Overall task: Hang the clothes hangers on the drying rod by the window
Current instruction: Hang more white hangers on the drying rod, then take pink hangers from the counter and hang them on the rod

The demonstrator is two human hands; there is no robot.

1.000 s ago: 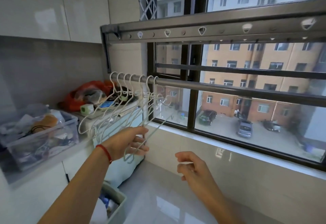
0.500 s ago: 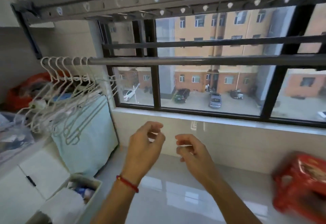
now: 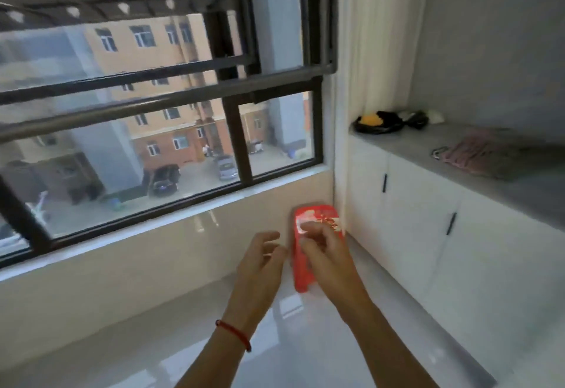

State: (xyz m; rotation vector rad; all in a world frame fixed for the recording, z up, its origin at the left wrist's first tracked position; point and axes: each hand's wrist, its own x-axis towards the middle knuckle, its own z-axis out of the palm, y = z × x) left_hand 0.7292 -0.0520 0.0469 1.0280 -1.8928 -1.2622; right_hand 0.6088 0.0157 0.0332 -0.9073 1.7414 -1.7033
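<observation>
Now both hands hang low in the middle of the view, close together and holding nothing: the left hand [image 3: 263, 260], with a red cord at its wrist, has its fingers loosely spread and released, and the right hand [image 3: 325, 251] has its fingers loosely curled around empty air. No clothes hanger shows in this view. The drying rod [image 3: 128, 109] runs across the window [image 3: 183, 143] on the left, slanting up toward the right, bare along the stretch that shows, with the perforated rack [image 3: 101, 2] above it. Just beyond the right hand a red stool [image 3: 305, 277] stands on the glossy floor near the corner. On the right, a grey worktop [image 3: 495, 186] over white cabinets carries a pinkish cloth [image 3: 486, 155] and, farther off, a dark bundle with something yellow [image 3: 377, 121].
</observation>
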